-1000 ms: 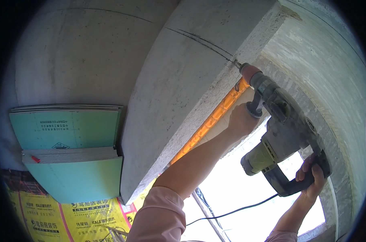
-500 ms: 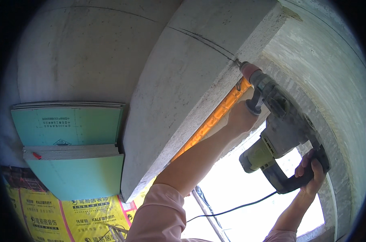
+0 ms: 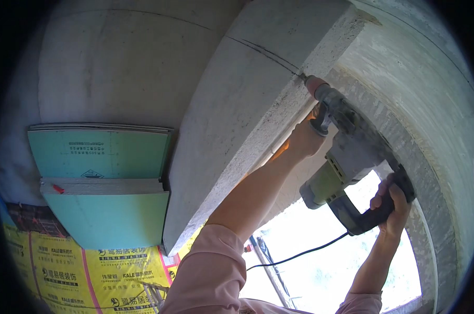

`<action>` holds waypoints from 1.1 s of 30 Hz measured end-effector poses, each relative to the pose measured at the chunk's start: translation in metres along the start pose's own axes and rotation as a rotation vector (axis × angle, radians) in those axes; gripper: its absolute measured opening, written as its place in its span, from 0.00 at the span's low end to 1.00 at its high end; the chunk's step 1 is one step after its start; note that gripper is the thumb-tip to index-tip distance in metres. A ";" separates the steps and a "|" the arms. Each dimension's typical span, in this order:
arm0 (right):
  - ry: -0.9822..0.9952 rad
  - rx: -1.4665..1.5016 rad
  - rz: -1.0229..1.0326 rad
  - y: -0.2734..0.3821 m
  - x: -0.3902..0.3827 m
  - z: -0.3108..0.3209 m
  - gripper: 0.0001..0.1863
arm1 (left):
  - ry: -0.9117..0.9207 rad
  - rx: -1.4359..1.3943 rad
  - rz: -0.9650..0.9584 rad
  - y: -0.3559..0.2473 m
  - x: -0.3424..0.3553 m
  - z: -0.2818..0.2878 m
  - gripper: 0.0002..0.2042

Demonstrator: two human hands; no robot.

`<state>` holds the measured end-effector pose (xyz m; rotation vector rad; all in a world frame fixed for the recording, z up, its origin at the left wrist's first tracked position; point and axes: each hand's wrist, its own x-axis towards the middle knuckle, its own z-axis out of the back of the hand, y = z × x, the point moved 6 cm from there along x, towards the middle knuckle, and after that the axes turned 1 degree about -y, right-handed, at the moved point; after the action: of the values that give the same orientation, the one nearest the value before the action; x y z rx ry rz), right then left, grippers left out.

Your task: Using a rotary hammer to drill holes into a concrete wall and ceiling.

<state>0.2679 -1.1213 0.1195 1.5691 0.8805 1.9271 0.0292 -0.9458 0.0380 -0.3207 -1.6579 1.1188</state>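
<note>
A dusty rotary hammer drill (image 3: 352, 152) is held up at an angle, its bit end touching or very close to the edge of a concrete wall (image 3: 231, 110). Dark marked lines (image 3: 263, 51) run along the concrete to that spot. My left hand (image 3: 306, 140) is wrapped round the drill's side handle, just behind the reddish chuck collar (image 3: 315, 85). Lower right, my right hand (image 3: 395, 209) closes round the rear loop handle; the trigger is hidden. From this handle hangs a black power cord (image 3: 299, 257). My left forearm partly covers an orange strip (image 3: 280, 152).
Green boards (image 3: 103, 217) are stacked against the wall at left. Yellow printed sheeting (image 3: 111, 269) lies below them, near part of a ladder-like frame (image 3: 154, 293). A bright window opening (image 3: 320, 246) is behind the cord. Rough concrete (image 3: 420, 57) surrounds the upper right.
The drill and both hands sit a little further left and higher in view, while the boards appear shifted right. Less of the orange strip shows. Both hands keep their grip.
</note>
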 end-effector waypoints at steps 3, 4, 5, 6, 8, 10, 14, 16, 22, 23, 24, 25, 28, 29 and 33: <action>0.036 0.011 -0.013 0.000 0.005 -0.004 0.08 | -0.029 -0.005 0.070 0.002 -0.001 0.005 0.20; 0.039 0.009 -0.015 0.001 0.004 -0.004 0.08 | -0.029 -0.013 0.111 0.003 -0.003 0.006 0.21; 0.053 0.061 -0.027 0.001 0.005 -0.005 0.08 | -0.011 -0.033 0.125 0.003 -0.005 0.006 0.23; 0.046 0.046 -0.014 0.004 0.003 -0.005 0.07 | 0.006 -0.045 0.140 0.002 -0.007 0.006 0.24; 0.065 0.063 -0.005 0.007 0.001 -0.005 0.07 | 0.009 -0.049 0.159 -0.002 -0.013 0.007 0.25; 0.031 0.079 -0.035 0.010 -0.007 0.001 0.08 | -0.023 -0.031 0.157 -0.009 -0.021 0.007 0.27; 0.035 0.081 -0.019 0.013 -0.018 0.011 0.09 | -0.039 0.055 0.076 -0.032 -0.038 0.009 0.24; 0.012 0.079 -0.023 0.007 -0.034 0.016 0.10 | 0.018 -0.009 0.130 -0.032 -0.050 0.008 0.21; 0.153 0.146 -0.001 -0.023 -0.101 0.028 0.19 | 0.029 -0.067 0.125 0.031 -0.115 -0.008 0.16; 0.177 0.134 -0.063 -0.035 -0.117 0.032 0.19 | 0.047 -0.075 0.182 0.058 -0.135 -0.012 0.14; 0.202 0.088 -0.140 -0.050 -0.134 0.037 0.17 | 0.027 -0.133 0.150 0.081 -0.159 -0.011 0.12; 0.214 0.080 -0.195 -0.067 -0.150 0.039 0.14 | 0.032 -0.444 0.248 0.111 -0.181 -0.016 0.13; 0.472 -0.093 -0.272 -0.120 -0.191 0.044 0.11 | 0.162 -0.506 0.170 0.175 -0.291 -0.003 0.20; 0.551 -0.092 -0.300 -0.141 -0.207 0.041 0.13 | 0.220 -0.424 0.165 0.194 -0.328 0.005 0.20; 0.817 -0.226 -0.591 -0.225 -0.275 0.021 0.18 | 0.269 -0.335 0.513 0.276 -0.463 0.032 0.20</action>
<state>0.3427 -1.1675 -0.2257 0.2749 1.2034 2.0816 0.1024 -1.1334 -0.4632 -1.1124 -1.5545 1.0971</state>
